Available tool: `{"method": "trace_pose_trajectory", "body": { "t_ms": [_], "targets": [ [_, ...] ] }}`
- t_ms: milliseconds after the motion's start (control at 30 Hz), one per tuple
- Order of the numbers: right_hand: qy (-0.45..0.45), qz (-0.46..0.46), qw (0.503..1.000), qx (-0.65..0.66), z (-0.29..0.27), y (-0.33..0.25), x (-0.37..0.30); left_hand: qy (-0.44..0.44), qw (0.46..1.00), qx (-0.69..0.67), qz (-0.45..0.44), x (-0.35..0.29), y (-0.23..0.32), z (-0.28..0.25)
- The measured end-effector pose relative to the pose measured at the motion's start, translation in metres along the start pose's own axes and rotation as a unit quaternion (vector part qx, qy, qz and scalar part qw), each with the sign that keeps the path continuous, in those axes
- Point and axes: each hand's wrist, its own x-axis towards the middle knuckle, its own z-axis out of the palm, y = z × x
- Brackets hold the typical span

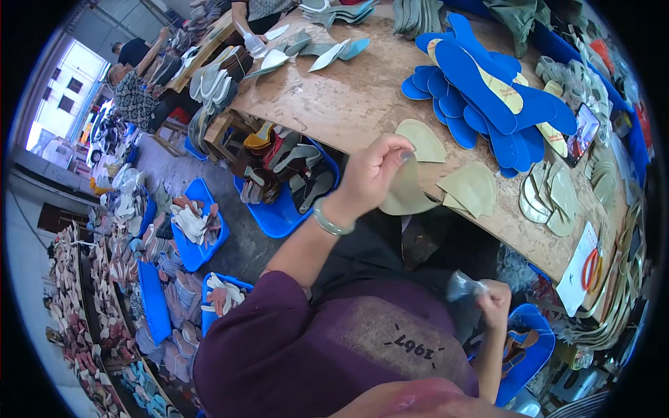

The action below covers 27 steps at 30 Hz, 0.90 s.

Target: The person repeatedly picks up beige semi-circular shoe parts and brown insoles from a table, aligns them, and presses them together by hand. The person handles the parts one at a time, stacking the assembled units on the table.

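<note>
My left hand [376, 171], with a light bangle at its wrist, pinches a beige curved sheet piece [406, 194] over the near table edge. Close beside it on the wooden table lie another beige half-round piece [422, 139] and a small overlapping stack of beige pieces [474, 187]. My right hand [493, 302] is lower, off the table near my body. It is closed around a translucent, whitish object [463, 285] that looks like crumpled plastic; its exact kind is unclear.
Blue insoles [481, 90] are heaped at the table's far right, near a phone [582, 132]. Pale rounded pieces [549, 196] and orange-handled scissors [591, 269] lie nearer. Blue tubs [195, 244] with shoe parts stand on the floor left. Other people [136, 90] sit or work beyond.
</note>
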Motion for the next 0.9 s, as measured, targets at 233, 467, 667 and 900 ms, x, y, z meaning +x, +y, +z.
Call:
{"method": "trace_pose_trajectory", "body": {
  "t_ms": [233, 467, 667, 900],
  "targets": [
    [0.145, 0.106, 0.962, -0.205, -0.005, -0.051, 0.014, -0.256, 0.949, 0.106, 0.152, -0.024, 0.015, 0.027],
    [0.055, 0.042, 0.996, 0.064, 0.061, -0.075, 0.073, -0.204, 0.977, -0.044, 0.046, -0.039, 0.027, 0.058],
    [0.171, -0.051, 0.973, 0.147, 0.08, -0.073, 0.088, -0.158, 0.894, -0.319, -0.273, -0.061, 0.016, 0.038],
    [0.126, 0.015, 0.985, 0.115, 0.083, -0.072, 0.091, -0.017, 0.862, -0.391, -0.321, -0.071, -0.009, 0.029]
  ]
}}
